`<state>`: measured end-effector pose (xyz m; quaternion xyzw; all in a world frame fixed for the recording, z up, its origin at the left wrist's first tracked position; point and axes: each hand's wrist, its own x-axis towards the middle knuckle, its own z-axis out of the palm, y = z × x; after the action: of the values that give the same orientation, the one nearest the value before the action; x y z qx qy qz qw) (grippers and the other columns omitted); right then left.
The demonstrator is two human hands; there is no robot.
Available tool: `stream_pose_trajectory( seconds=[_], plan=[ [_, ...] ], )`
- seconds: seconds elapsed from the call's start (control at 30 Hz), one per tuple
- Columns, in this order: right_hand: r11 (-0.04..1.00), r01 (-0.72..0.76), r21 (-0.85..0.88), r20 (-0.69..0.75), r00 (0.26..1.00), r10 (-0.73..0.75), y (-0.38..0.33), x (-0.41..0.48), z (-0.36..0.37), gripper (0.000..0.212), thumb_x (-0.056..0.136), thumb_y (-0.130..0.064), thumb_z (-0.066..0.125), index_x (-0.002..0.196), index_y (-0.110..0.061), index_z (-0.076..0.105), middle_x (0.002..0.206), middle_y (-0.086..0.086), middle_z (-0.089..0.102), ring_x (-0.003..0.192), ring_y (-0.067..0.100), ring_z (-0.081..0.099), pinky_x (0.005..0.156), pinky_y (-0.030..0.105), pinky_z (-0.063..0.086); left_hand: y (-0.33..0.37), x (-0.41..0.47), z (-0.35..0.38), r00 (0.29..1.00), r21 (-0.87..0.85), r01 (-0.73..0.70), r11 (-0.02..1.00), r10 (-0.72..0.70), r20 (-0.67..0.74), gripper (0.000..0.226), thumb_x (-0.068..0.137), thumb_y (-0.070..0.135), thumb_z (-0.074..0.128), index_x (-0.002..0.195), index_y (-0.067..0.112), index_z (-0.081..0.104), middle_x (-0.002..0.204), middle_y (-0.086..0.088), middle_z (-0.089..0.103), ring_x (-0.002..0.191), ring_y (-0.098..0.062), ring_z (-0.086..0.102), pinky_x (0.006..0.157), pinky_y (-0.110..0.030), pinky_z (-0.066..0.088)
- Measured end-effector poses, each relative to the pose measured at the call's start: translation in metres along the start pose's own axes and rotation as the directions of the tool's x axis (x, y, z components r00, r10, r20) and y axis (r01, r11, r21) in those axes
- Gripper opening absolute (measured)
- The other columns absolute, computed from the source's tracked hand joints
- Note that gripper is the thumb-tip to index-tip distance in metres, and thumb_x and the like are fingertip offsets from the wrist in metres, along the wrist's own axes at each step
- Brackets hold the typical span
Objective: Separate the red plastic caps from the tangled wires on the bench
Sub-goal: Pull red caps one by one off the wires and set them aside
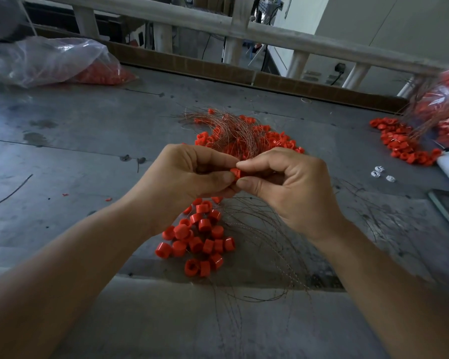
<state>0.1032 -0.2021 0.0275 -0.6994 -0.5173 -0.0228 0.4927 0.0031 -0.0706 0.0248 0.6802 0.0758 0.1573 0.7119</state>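
red cap (pixel 235 173) pinched betw. left hand (pixel 189 174) & right hand (pixel 290 187) thumb/forefinger tips, above bench (pixel 62 141) | judged light, stiff, slick; best gripped at rim | wire bundle (pixel 233 133) thin, springy, snag-prone | freed caps (pixel 200 239) piled below hands

Two hands are seen, left hand (pixel 192 174) and right hand (pixel 290 187). One red cap (pixel 236 173) is pinched between them. Two plastic bags (pixel 49 60) are counted, three white bits (pixel 379 171), and roughly twenty loose caps (pixel 200 237) nearest.
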Motion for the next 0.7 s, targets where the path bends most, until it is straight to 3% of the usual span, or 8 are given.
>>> stream_pose_trajectory(
  seconds=[0.23, 0.37, 0.7],
  plan=[
    [0.999, -0.023, 0.036, -0.030, 0.999, 0.024, -0.0002, -0.0013, 0.0014, 0.028, 0.066, -0.008, 0.075, 0.091, -0.016, 0.066, 0.080, -0.005, 0.065, 0.078, 0.009, 0.066, 0.069, 0.021, 0.055, 0.0006, -0.0023, 0.0020, 0.999, -0.057, 0.012, 0.998, -0.014, -0.032, 0.016, 0.058, 0.008, 0.062, 0.067, 0.016, 0.073, 0.068, -0.004, 0.072, 0.063, -0.012, 0.069, 0.056, -0.015, 0.052],
    [1.000, 0.006, -0.028, -0.028, 1.000, -0.007, 0.0002, -0.0029, 0.0040, 0.022, 0.065, -0.008, 0.076, 0.087, -0.007, 0.070, 0.076, 0.000, 0.065, 0.073, 0.011, 0.064, 0.064, 0.022, 0.054, -0.0003, -0.0026, 0.0026, 0.998, 0.087, -0.020, 0.996, 0.025, -0.052, 0.017, 0.061, 0.007, 0.063, 0.076, 0.014, 0.068, 0.068, -0.001, 0.072, 0.061, -0.011, 0.069, 0.056, -0.013, 0.052],
    [0.967, 0.157, -0.199, 0.040, 0.988, -0.152, 0.0049, -0.0026, 0.0040, 0.017, 0.065, -0.009, 0.074, 0.079, 0.001, 0.071, 0.074, 0.010, 0.069, 0.068, 0.009, 0.062, 0.065, 0.013, 0.051, -0.0031, -0.0024, 0.0004, 0.998, 0.181, -0.016, 0.983, 0.027, -0.058, 0.016, 0.060, 0.009, 0.067, 0.074, 0.017, 0.070, 0.075, -0.006, 0.073, 0.067, -0.017, 0.070, 0.062, -0.017, 0.055]
  ],
)
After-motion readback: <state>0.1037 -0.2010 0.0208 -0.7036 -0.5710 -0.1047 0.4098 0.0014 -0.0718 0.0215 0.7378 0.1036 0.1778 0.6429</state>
